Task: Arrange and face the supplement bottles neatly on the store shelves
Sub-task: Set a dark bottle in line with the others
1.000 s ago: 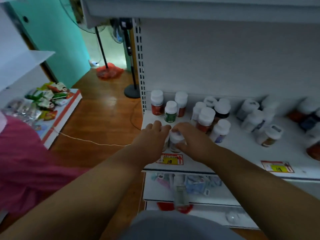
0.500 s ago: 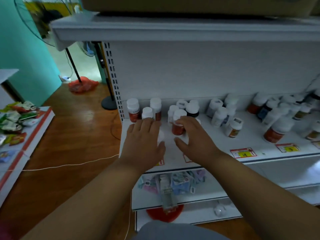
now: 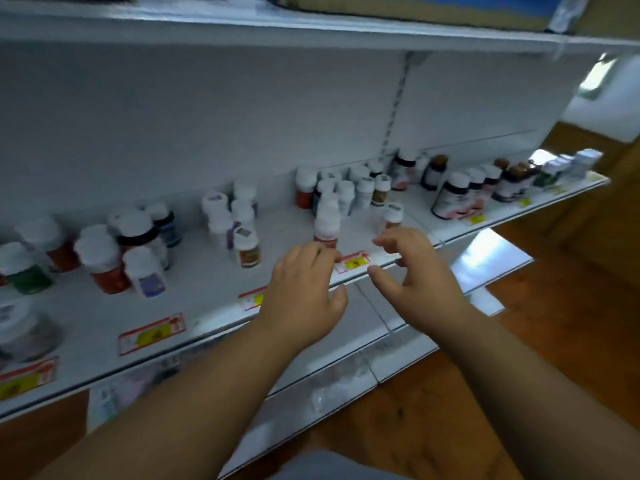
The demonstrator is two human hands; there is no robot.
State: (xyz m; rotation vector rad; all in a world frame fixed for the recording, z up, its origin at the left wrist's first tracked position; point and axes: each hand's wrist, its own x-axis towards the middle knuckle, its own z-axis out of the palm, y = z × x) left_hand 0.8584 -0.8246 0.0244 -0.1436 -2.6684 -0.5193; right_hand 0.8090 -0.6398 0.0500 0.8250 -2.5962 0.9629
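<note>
Several white-capped supplement bottles stand in loose clusters along the white shelf [image 3: 214, 308]. My left hand [image 3: 304, 285] hovers at the shelf's front edge, fingers relaxed, just below a white-capped bottle with a red label [image 3: 326, 227]. My right hand [image 3: 412, 268] is beside it with fingers spread and loosely bent, holding nothing, just below a small bottle [image 3: 393, 216]. Neither hand clearly touches a bottle. The picture is motion-blurred.
Red-and-yellow price tags [image 3: 354, 262] line the shelf edge. A dark-bottle group [image 3: 457, 199] stands further right. An upper shelf [image 3: 311, 32] overhangs. Lower shelves [image 3: 346, 368] hold small packets. Wooden floor [image 3: 571, 306] lies to the right.
The view has swung right along the shelf. Both hands have left the bottles at the left end and now hover open further right near the shelf edge.
</note>
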